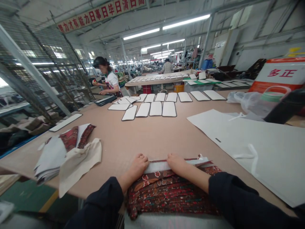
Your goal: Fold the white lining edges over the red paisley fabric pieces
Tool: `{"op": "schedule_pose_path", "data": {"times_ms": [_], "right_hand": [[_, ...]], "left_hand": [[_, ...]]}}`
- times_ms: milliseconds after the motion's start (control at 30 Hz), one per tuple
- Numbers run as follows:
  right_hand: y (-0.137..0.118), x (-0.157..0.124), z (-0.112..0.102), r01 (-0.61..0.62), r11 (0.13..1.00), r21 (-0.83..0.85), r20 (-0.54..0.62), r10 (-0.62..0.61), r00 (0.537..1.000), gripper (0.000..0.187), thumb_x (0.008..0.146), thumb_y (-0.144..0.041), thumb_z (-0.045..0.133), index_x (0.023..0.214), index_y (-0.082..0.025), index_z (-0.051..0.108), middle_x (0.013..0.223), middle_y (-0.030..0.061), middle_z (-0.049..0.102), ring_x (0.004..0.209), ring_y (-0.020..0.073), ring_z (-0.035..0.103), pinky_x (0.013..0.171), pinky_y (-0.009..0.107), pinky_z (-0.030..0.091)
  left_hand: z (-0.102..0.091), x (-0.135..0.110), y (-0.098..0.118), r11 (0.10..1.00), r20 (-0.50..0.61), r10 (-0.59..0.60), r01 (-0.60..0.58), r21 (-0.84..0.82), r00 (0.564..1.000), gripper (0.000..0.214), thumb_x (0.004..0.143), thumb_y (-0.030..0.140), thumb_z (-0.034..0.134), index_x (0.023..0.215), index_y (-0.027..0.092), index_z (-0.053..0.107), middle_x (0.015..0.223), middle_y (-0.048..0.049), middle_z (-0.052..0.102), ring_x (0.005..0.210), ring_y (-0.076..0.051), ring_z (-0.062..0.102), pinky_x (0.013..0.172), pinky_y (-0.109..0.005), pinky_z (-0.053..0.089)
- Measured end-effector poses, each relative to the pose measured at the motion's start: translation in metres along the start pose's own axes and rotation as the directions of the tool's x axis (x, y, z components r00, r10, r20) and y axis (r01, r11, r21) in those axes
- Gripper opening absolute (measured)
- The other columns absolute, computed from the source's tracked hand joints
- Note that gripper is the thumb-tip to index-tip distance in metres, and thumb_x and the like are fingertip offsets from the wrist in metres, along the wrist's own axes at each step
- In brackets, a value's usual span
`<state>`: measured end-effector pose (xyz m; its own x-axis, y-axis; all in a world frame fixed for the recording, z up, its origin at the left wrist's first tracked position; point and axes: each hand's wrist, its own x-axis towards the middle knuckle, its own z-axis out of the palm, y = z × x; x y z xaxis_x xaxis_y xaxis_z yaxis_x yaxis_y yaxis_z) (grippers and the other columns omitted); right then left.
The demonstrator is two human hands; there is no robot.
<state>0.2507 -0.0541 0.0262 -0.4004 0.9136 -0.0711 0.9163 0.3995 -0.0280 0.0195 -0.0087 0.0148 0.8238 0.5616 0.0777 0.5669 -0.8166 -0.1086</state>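
Note:
A thick stack of dark red patterned fabric pieces lies at the near edge of the brown table. My left hand rests on the stack's far left edge, its fingers curled over a pale strip on top. My right hand presses the same edge just to the right, fingers bent down over it. Both sleeves are dark.
A loose pile of white and red fabric pieces lies at the left. A large white sheet covers the right side. Rows of white rounded panels lie further back. A person works at the far left. A plastic bag sits right.

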Motion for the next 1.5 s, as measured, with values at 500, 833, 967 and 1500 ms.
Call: {"op": "schedule_pose_path", "data": {"times_ms": [500,833,967,1500], "right_hand": [[-0.061,0.067,0.027,0.046,0.958,0.284,-0.139,-0.007,0.99,0.027,0.087,-0.016,0.039,0.091,-0.017,0.066,0.093,0.0078,0.059,0.093,0.0182,0.051,0.08,0.026,0.038],[-0.066,0.071,0.027,0.15,0.972,0.181,-0.161,-0.121,0.98,0.024,0.09,-0.023,0.041,0.088,-0.018,0.064,0.092,0.0057,0.059,0.091,0.018,0.05,0.078,0.026,0.037],[-0.07,0.069,0.022,0.221,0.969,0.112,-0.174,-0.199,0.964,0.021,0.09,-0.019,0.041,0.089,-0.017,0.062,0.091,0.006,0.059,0.09,0.0176,0.05,0.077,0.026,0.037],[-0.077,0.064,0.028,0.29,0.956,-0.041,-0.261,-0.291,0.921,0.018,0.087,-0.016,0.045,0.098,-0.015,0.058,0.095,0.008,0.058,0.089,0.0205,0.049,0.074,0.031,0.039]], "left_hand": [[0.017,-0.038,-0.005,0.923,-0.181,-0.378,0.354,-0.154,0.908,0.019,0.089,0.027,0.043,0.088,0.022,0.061,0.096,-0.0041,0.057,0.092,-0.018,0.046,0.085,-0.035,0.033],[0.022,-0.044,-0.004,0.942,-0.117,-0.335,0.327,-0.078,0.935,0.022,0.09,0.028,0.039,0.086,0.021,0.06,0.091,-0.0033,0.057,0.086,-0.018,0.046,0.077,-0.033,0.032],[0.024,-0.044,-0.002,0.925,-0.145,-0.378,0.366,-0.104,0.914,0.023,0.09,0.027,0.039,0.085,0.021,0.06,0.094,-0.0036,0.058,0.087,-0.017,0.047,0.078,-0.032,0.034],[0.026,-0.041,-0.004,0.988,-0.127,-0.136,0.144,0.051,0.982,0.013,0.085,0.017,0.048,0.091,0.014,0.059,0.095,-0.0061,0.061,0.088,-0.019,0.051,0.084,-0.035,0.036]]}}
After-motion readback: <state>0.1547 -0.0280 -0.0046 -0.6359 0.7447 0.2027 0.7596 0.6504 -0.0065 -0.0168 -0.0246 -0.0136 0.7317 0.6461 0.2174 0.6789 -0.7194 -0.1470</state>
